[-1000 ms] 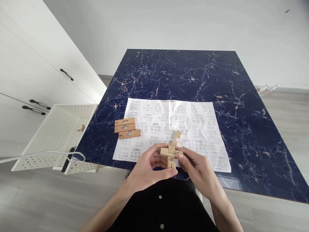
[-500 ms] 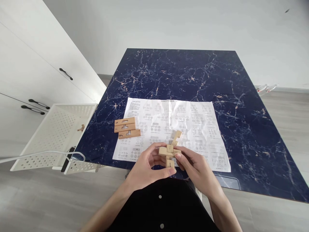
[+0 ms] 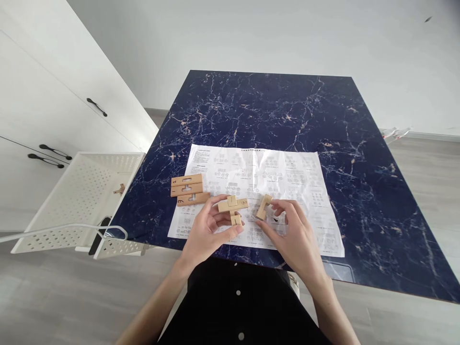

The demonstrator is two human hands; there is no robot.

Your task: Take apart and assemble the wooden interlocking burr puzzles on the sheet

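Note:
My left hand point(image 3: 208, 230) is closed around a part-assembled wooden burr puzzle point(image 3: 233, 205), its pale notched bars crossing one another and bearing dark marks. The thumb presses its near end. To the right, my right hand point(image 3: 293, 223) has thumb and fingertips at the two ends of a loose notched puzzle piece point(image 3: 264, 207), pinching it over the paper. A gap separates this piece from the puzzle. Beneath both hands lies a creased instruction sheet point(image 3: 305, 191) printed with small diagrams.
Several slotted wooden pieces point(image 3: 187, 180), numbered in black, lie side by side on the sheet's left edge. The blue marbled table point(image 3: 269, 110) extends beyond the sheet. At left, a white perforated tray point(image 3: 53, 208) holds a small wooden piece point(image 3: 120, 189); a pale cable point(image 3: 72, 226) runs nearby.
My right hand has let go of the puzzle and moved right and away onto the loose notched piece. My left hand has carried the puzzle up and to the left.

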